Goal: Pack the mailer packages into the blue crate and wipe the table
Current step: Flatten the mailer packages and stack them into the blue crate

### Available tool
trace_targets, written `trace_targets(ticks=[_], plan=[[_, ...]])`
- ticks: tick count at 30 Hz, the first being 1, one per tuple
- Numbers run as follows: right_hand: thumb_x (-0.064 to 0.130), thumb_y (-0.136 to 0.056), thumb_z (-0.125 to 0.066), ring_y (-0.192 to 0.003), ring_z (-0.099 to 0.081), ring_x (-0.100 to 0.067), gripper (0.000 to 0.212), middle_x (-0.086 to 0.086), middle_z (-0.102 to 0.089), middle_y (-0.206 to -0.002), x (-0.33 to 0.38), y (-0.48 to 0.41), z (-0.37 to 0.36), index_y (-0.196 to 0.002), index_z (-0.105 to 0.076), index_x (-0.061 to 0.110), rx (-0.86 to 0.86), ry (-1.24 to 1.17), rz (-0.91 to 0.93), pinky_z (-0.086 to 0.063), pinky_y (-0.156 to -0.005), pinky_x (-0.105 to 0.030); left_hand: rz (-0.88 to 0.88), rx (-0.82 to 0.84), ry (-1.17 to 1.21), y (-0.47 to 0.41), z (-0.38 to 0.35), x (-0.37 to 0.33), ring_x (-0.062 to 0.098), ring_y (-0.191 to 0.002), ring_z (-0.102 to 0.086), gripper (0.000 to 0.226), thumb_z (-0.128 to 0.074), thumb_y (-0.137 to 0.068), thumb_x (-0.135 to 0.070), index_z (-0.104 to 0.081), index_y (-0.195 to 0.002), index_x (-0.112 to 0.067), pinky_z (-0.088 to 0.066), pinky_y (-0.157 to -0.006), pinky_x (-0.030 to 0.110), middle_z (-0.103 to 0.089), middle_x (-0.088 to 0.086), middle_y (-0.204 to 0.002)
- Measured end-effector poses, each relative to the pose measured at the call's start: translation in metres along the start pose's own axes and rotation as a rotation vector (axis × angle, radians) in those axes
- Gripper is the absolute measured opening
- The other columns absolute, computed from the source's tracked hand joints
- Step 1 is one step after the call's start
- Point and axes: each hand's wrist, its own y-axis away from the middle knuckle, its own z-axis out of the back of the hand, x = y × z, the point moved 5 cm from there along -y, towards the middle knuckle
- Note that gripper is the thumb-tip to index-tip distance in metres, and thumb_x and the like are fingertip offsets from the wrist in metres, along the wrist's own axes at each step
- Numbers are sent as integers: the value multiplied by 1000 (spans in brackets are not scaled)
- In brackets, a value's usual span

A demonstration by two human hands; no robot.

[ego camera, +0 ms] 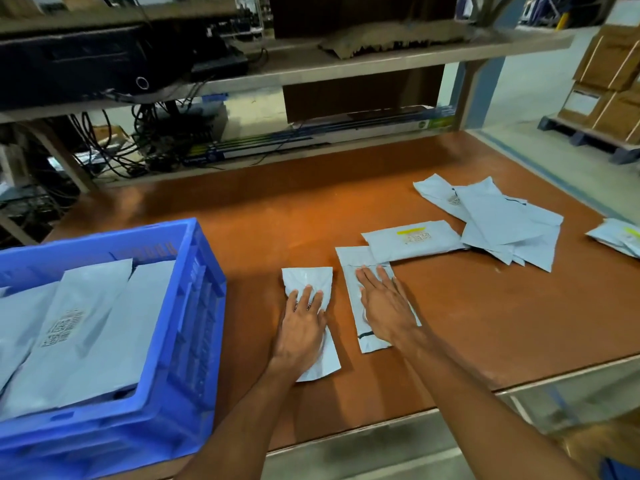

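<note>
The orange-brown table point(242, 209) carried everything. The blue crate point(204, 306) stood on its left near corner, just left of the left hand point(303, 327), with several grey mailer packages point(86, 323) already lying flat and overlapped inside it. A loose pile of mailers point(498, 223) lay well beyond and to the right of the right hand point(384, 306). A yellow-striped mailer point(412, 239) lay between that pile and the hands, its left end overlapping the far end of the long mailer point(353, 271). The right hand rested flat on the long mailer, fingers straight and spread. The small mailer point(306, 277) lay just beside it, apart from it, under the left hand, which pressed down on it with fingers only slightly bent. The two hands were side by side, not touching.

The top mailer in the crate bore a printed block like a code, too blurred to read. The yellow-striped mailer had a pale label under its stripe, also unreadable, and one mailer in the pile showed a faint mark.

The crate's left and near sides ran out of view. Another mailer point(616, 237) with a yellow mark was cut off at the right edge. The shelf point(346, 64) behind the table was blurred, its dark equipment and cables hard to make out.
</note>
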Motion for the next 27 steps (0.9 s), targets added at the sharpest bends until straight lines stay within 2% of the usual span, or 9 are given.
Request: trace_targets(ticks=[3,5,10,14,16,20,23,26,27], plan=[[25,-106,-31,-152,1,-16,53,11,-13,-164,23,0,22,-156,-16,27,-94,-110,32,-4,-122,-43,106,12,84,-4,15,14,25,-142,-39,49,-27,-103,-29,-54,-139,-7,-27,-120,43,-52,10,-145],[26,-107,-26,-152,-3,-16,48,12,-20,-162,45,-2,45,-155,-23,27,-178,-201,52,-8,-122,-44,167,-35,123,-6,44,29,24,-147,-30,55,-17,-104,-32,-42,-147,-9,-21,-122,43,-43,12,-152],[41,-101,-18,-150,-20,-24,56,2,-33,-158,123,-5,118,-151,-34,22,-402,-395,138,-24,-118,-51,236,-308,273,15,171,73,27,-148,-22,46,-31,-107,-25,-40,-149,-8,-8,-122,37,-32,15,-157],[38,-103,-20,-148,-23,-23,52,-2,-37,-156,204,5,173,-150,-35,20,-523,-417,297,-25,-115,-47,235,-442,259,48,250,140,36,-141,-35,40,-40,-104,-17,-51,-139,-1,-27,-117,48,-45,22,-147],[33,-104,-23,-145,-29,-24,48,-3,-43,-152,249,12,188,-146,-41,17,-570,-394,381,-27,-114,-49,307,-430,249,76,267,185,35,-143,-32,42,-38,-105,-19,-48,-143,-3,-22,-117,44,-41,21,-150],[29,-103,-25,-141,-34,-21,44,1,-50,-145,344,26,182,-140,-48,17,-521,-342,474,-24,-115,-48,346,-408,203,135,256,274,42,-137,-40,42,-38,-105,-19,-51,-138,3,-28,-114,47,-48,27,-143],[26,-97,-21,-138,-35,-23,44,2,-53,-136,405,30,155,-129,-50,18,-433,-71,494,-22,-113,-49,417,-278,244,160,217,325,44,-127,-48,48,-34,-102,-25,-53,-136,2,-37,-109,49,-51,30,-137],[31,-93,-45,-134,-36,-30,37,-3,-54,-132,434,28,107,-123,-59,16,-202,210,405,-23,-111,-52,307,-63,133,160,177,336,52,-93,-66,31,-47,-91,-11,-67,-105,9,-56,-74,58,-65,32,-107],[34,-91,-48,-132,-37,-31,38,-5,-55,-131,435,26,91,-122,-61,16,-107,260,349,-25,-110,-52,217,-37,41,156,166,333,54,-95,-65,29,-48,-90,-8,-65,-105,9,-54,-74,63,-64,33,-111]])
